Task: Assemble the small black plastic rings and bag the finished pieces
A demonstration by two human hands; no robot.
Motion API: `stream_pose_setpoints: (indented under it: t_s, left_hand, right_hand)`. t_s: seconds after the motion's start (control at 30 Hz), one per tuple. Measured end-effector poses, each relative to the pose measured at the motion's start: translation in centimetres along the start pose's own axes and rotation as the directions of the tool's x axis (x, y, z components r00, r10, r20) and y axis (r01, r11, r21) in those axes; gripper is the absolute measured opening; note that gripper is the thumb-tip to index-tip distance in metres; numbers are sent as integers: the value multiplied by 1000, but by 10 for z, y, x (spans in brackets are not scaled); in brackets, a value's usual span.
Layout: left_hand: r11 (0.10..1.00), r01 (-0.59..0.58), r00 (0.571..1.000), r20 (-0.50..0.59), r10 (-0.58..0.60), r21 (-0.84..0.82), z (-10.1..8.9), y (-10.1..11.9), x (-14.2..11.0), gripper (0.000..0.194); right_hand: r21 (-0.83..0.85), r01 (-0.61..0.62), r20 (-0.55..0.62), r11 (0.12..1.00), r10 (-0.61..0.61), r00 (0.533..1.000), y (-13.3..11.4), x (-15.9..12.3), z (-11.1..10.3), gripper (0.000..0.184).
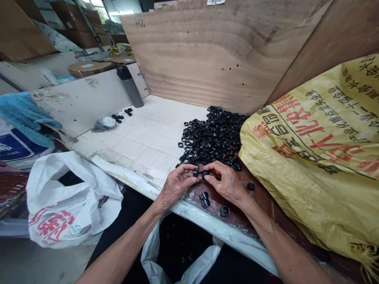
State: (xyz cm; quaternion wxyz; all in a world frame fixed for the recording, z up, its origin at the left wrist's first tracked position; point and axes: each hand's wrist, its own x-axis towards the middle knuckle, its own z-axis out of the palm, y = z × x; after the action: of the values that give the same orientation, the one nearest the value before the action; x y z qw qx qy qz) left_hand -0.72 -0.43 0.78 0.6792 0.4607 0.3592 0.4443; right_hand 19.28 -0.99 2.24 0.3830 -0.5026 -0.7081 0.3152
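Note:
My left hand [177, 184] pinches a small black plastic ring [196, 172] between thumb and fingers at the near edge of the white tiled table [139, 138]. My right hand [225, 181] meets it fingertip to fingertip, pinching another small black piece [206, 172]. Just behind both hands lies a big pile of black rings [213, 136]. Under my hands, a few loose black rings [205, 199] rest on a dark red surface [237, 215].
A large yellow woven sack [319, 154] fills the right side. A plywood board [207, 51] stands behind the pile. A dark grey bottle [129, 86] and a small plastic bag [103, 123] sit at the far left of the table. White bags [65, 201] hang open below the table edge.

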Motion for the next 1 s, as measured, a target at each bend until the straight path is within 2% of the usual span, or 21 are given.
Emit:
stream_pose_setpoints:
  t_s: [0.13, 0.3, 0.4, 0.5, 0.6, 0.67, 0.8, 0.9, 1.0]
  left_hand:
    - [999, 19, 1000, 8, -19, -41, -5, 1, -1, 38]
    - [999, 38, 999, -7, -38, -17, -7, 2, -1, 37]
    - [988, -68, 996, -49, 75, 141, -4, 2, 1, 32]
    - [928, -187, 978, -29, 208, 323, -2, 1, 2, 28]
    - [900, -210, 974, 4, 226, 381, 0, -1, 2, 28]
    - [917, -196, 978, -3, 210, 348, 1, -2, 1, 27]
    - [977, -108, 992, -50, 118, 182, 4, -2, 0, 29]
    - [992, -68, 996, -48, 74, 108, 4, -2, -1, 33]
    - [982, -126, 991, -26, 131, 141, 3, -1, -1, 29]
  right_hand:
    - [194, -116, 37, 974, 111, 993, 0, 1, -1, 20]
    - [326, -166, 79, 931, 148, 986, 0, 1, 0, 24]
    - [362, -189, 77, 913, 173, 982, -1, 0, 0, 25]
    - [332, -168, 54, 928, 159, 986, -4, -1, 0, 22]
    - [312, -112, 63, 944, 97, 993, -7, -1, 2, 19]
    - [294, -69, 59, 953, 54, 997, -9, -1, 3, 19]
    - [267, -25, 46, 963, 14, 999, -9, -1, 5, 19]
    - [256, -52, 49, 965, 41, 998, -9, -1, 6, 19]
    - [296, -116, 58, 948, 103, 993, -8, -2, 7, 20]
